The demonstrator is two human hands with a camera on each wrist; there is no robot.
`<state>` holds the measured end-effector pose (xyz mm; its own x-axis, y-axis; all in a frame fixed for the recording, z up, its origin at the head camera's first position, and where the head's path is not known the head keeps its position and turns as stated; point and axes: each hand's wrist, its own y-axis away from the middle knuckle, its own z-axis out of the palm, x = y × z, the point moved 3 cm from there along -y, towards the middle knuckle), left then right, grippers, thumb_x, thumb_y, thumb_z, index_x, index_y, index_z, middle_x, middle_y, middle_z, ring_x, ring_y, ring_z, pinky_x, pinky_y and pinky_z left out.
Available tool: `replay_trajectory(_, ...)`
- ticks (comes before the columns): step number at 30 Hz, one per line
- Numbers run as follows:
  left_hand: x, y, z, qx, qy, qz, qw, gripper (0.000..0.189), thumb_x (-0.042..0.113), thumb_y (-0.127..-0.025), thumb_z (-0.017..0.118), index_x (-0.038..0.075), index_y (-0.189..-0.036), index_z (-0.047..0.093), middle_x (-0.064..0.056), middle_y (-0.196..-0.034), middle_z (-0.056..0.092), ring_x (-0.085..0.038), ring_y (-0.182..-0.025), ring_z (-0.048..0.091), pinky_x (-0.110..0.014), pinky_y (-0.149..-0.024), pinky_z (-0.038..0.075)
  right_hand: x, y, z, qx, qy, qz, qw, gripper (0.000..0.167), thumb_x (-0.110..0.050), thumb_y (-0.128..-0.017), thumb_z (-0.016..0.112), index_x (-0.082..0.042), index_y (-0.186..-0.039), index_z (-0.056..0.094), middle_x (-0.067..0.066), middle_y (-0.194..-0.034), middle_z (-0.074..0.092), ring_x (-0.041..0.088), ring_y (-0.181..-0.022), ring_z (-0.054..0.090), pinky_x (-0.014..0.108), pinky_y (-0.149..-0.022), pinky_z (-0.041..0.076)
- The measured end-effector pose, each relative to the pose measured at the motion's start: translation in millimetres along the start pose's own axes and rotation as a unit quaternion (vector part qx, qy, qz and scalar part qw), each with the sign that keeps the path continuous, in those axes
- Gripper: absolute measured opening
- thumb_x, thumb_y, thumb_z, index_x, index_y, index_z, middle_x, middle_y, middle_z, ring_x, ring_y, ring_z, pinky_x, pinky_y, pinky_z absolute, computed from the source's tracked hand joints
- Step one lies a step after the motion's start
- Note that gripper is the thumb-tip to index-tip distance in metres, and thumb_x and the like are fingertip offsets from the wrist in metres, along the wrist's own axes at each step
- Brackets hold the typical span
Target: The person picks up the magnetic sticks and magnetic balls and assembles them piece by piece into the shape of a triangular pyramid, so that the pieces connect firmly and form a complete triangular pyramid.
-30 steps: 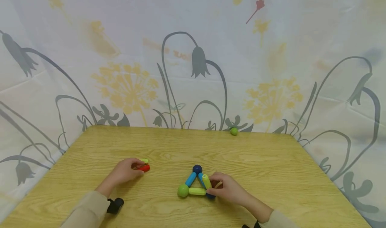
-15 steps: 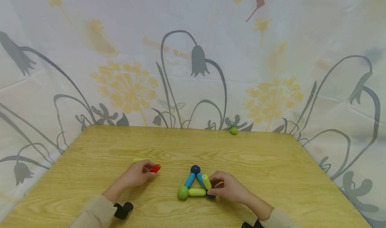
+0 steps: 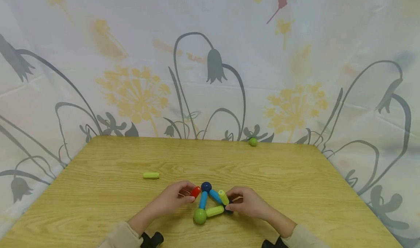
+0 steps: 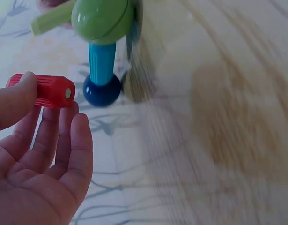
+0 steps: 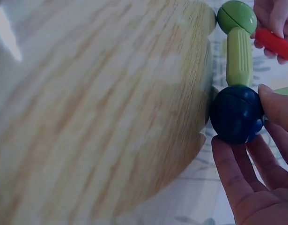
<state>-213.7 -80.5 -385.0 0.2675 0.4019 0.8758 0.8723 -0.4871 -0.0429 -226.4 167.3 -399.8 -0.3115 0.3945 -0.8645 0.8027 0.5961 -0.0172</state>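
Observation:
My left hand [image 3: 175,199] pinches a red magnetic rod [image 3: 195,192] between thumb and fingers; in the left wrist view, the ribbed rod [image 4: 55,90] shows a metallic dot at its end. Just right of it lies a triangle of balls and rods. A dark blue ball [image 3: 206,187] forms its far corner, a green ball [image 3: 200,216] the near-left one. Two blue rods [image 3: 203,200] and a yellow-green rod [image 3: 215,211] form the sides. At the right corner my right hand [image 3: 247,204] grips a second dark blue ball [image 5: 236,114], from which another yellow-green rod [image 3: 223,197] sticks up.
A loose yellow-green rod [image 3: 151,175] lies on the wooden table [image 3: 288,175], behind and left of the left hand. One green ball [image 3: 253,141] sits at the table's far edge. A patterned cloth [image 3: 210,95] hangs behind and at both sides.
My left hand has carried the red rod right, to beside the far dark blue ball, uncovering the loose yellow-green rod. The triangle has turned slightly, its far corner shifting left. The right hand keeps its grip.

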Motion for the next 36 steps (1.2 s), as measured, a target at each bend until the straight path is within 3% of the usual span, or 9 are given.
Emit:
replay_trajectory(4, 6.8, -1.2, 10.7, -0.021, 0.015, 0.018, 0.9995, 0.026, 0.011, -0.090, 0.062, 0.000, -0.113, 0.059, -0.004, -0.102, 0.061, -0.023, -0.095, 0.057, -0.036, -0.082, 0.046, 1, -1.5, 0, 0.002, -0.003, 0.001, 1.0000, 0.024, -0.004, -0.083, 0.070, 0.001, -0.106, 0.065, 0.009, -0.104, 0.062, 0.026, -0.095, 0.060, 0.027, -0.077, 0.050)
replay_trajectory(11, 11.5, 0.1, 24.4, -0.060, 0.021, 0.010, 0.9979, 0.022, 0.010, -0.091, 0.060, 0.003, -0.112, 0.059, -0.001, -0.102, 0.061, -0.019, -0.096, 0.058, -0.028, -0.082, 0.046, 1, -4.2, -1, 0.003, 0.006, 0.009, 0.9999, 0.024, -0.005, -0.084, 0.069, 0.002, -0.106, 0.065, 0.011, -0.106, 0.061, 0.028, -0.098, 0.059, 0.027, -0.076, 0.051)
replay_trajectory(17, 13.5, -0.6, 28.9, -0.060, 0.019, 0.018, 0.9978, 0.024, 0.012, -0.092, 0.060, 0.004, -0.114, 0.059, 0.000, -0.103, 0.061, -0.018, -0.097, 0.058, -0.027, -0.082, 0.046, 1, -5.7, -3, 0.001, 0.011, 0.009, 0.9999, 0.024, -0.006, -0.085, 0.068, 0.002, -0.108, 0.064, 0.012, -0.108, 0.061, 0.032, -0.102, 0.057, 0.029, -0.079, 0.050)
replay_trajectory(25, 15.5, -0.8, 31.8, -0.055, 0.005, 0.003, 0.9985, 0.025, 0.014, -0.093, 0.059, 0.006, -0.116, 0.059, -0.001, -0.105, 0.060, -0.021, -0.098, 0.058, -0.031, -0.081, 0.047, 4, -5.7, -2, -0.002, 0.002, 0.009, 1.0000, 0.025, -0.006, -0.085, 0.067, 0.003, -0.109, 0.064, 0.013, -0.109, 0.060, 0.032, -0.103, 0.056, 0.029, -0.079, 0.050)
replay_trajectory(30, 11.1, -1.4, 24.8, -0.050, 0.024, 0.005, 0.9984, 0.027, 0.016, -0.093, 0.059, 0.008, -0.118, 0.059, -0.001, -0.106, 0.061, -0.020, -0.097, 0.057, -0.033, -0.082, 0.046, 4, -5.9, -2, 0.000, 0.002, 0.011, 0.9999, 0.026, -0.006, -0.085, 0.067, 0.004, -0.109, 0.063, 0.014, -0.110, 0.060, 0.033, -0.103, 0.056, 0.029, -0.080, 0.050)
replay_trajectory(36, -0.5, 0.0, -3.7, -0.008, 0.017, 0.022, 0.9996, 0.028, 0.014, -0.093, 0.059, 0.002, -0.118, 0.059, -0.009, -0.107, 0.061, -0.023, -0.096, 0.057, -0.030, -0.079, 0.047, 5, -5.1, -2, 0.001, 0.000, 0.012, 0.9999, 0.025, -0.005, -0.085, 0.067, 0.004, -0.109, 0.063, 0.014, -0.109, 0.060, 0.033, -0.103, 0.056, 0.029, -0.080, 0.050)
